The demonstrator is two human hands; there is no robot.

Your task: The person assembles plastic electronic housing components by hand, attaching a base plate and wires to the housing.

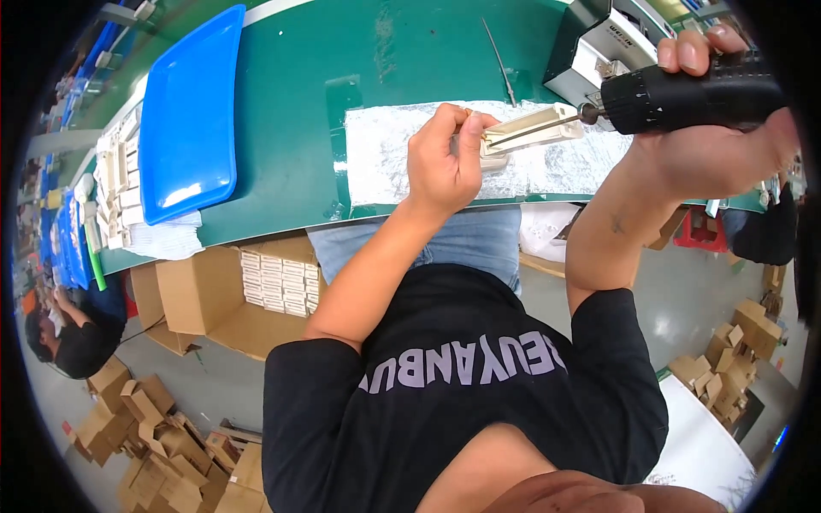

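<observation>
My left hand (446, 161) pinches one end of a long cream plastic housing (547, 122) over the white sheet on the bench. In my right hand (714, 158) is a black electric screwdriver (658, 96), lying almost level with its shaft pointing left. The thin bit (539, 126) runs along the housing's open channel, and its tip reaches close to my left fingertips. Whether the tip sits on a screw is too small to tell. My right fingers wrap round the screwdriver's body, its rear end running into the dark rim of the picture.
A blue tray (190, 120) lies at the left of the green bench (291, 103), beside several cream parts (115, 184). A thin pointed tool (499, 60) and a black-and-silver machine (599, 47) are at the back. Below the bench edge stands a cardboard box (201, 291) of stacked pieces.
</observation>
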